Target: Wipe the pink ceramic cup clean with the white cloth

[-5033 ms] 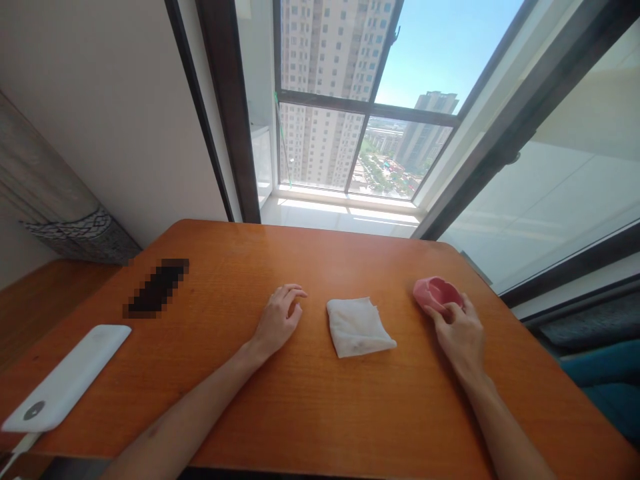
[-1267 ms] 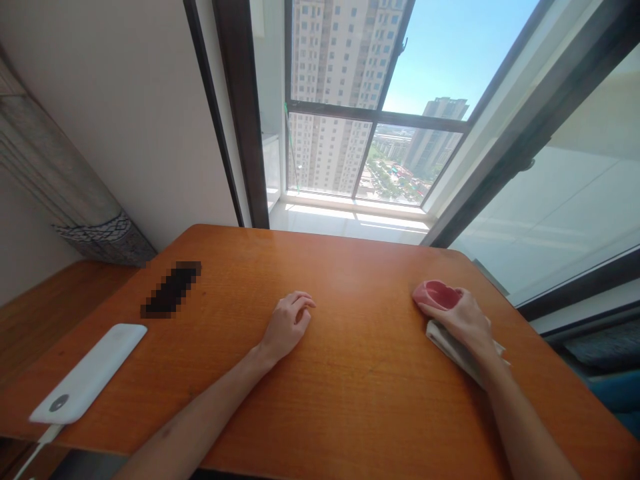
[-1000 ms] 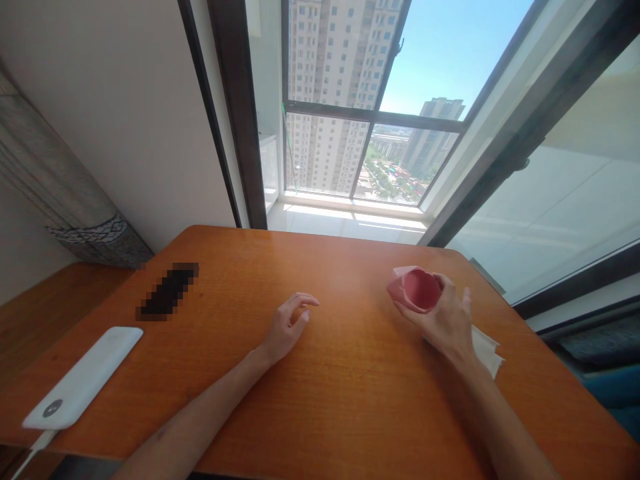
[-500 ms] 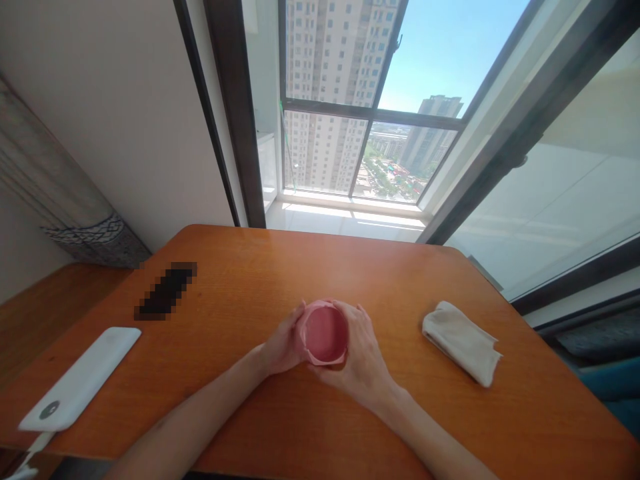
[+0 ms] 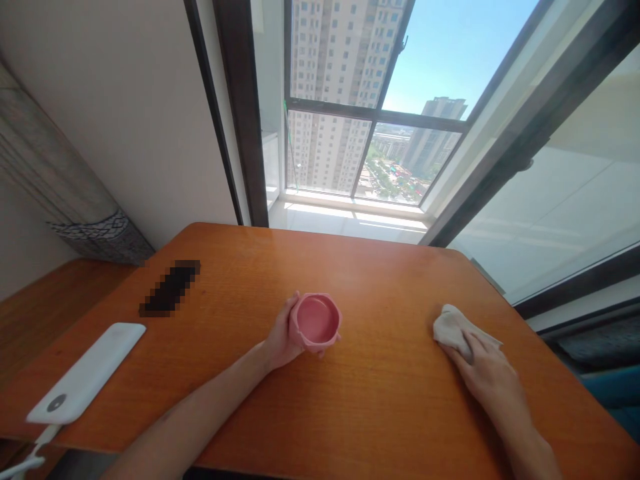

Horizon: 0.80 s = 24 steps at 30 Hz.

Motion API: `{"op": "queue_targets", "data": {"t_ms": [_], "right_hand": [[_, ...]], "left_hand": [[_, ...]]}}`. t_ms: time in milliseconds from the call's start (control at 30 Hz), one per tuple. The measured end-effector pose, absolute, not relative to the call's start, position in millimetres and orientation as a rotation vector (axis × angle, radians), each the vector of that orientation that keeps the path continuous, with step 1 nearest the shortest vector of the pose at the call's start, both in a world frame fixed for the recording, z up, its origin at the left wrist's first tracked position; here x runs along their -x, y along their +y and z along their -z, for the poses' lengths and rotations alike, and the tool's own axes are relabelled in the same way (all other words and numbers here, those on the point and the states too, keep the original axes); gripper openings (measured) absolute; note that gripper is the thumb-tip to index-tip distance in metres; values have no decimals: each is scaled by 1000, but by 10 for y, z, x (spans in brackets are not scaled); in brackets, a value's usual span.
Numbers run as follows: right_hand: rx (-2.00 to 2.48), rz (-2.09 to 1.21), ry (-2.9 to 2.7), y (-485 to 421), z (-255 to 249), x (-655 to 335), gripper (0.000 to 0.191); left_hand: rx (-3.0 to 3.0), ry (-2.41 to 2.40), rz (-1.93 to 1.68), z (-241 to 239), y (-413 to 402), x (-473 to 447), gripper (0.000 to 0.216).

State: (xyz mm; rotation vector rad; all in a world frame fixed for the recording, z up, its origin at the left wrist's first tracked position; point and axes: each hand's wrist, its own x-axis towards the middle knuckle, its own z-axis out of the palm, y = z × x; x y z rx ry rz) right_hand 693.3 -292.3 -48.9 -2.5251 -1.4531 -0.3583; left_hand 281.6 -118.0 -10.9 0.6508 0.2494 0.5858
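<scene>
Large glass windows [image 5: 373,115] stand at the far side, with a gathered curtain [image 5: 85,187] at far left. Nearer, an orange-brown wooden table [image 5: 370,413] spans the scene. On its left lies a white oblong device [image 5: 90,373] with a cable [image 5: 47,435] at its near end; a dark pixelated patch [image 5: 173,288] sits beyond. The person's hands are well apart: on the right, the right hand [image 5: 494,377] clasps a rumpled whitish cloth [image 5: 453,323]; around the middle, the left hand [image 5: 281,343] grips a pink bowl [image 5: 317,321] by its left side, opening upward.
</scene>
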Motion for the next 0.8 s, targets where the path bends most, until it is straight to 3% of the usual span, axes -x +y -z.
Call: {"op": "queue_targets", "data": {"t_ms": [133,233,333,400,500,600,733,800], "right_hand": [[2501,300,-1578,-2958,409,-6902,66],[2475,92,-1325,-2803,199,-6811,56],[2106,-249,-842,-2544,20,-6721,46],[1905,-327,-752,-2356,-49,-6575,50],[1645,-343,-783,-2135,-125,-6131,37],[1562,-200,-1121,-2030,-205,-5497,24],[1054,-239,-2099,-1987,-255,-4756,48],[918,-221,-2225,-1972,-216,-4542,55]], "left_hand": [[-645,260,-588,126,-1177,-2816,80],[-627,287,-596,105,-1176,-2806,77],[-582,327,-609,78,-1176,-2793,70],[-564,345,-623,80,-1175,-2791,65],[-581,373,-640,112,-1177,-2801,62],[-633,397,-676,146,-1189,-2816,63],[-677,407,-756,154,-1204,-2818,63],[-677,413,-751,158,-1212,-2815,67]]}}
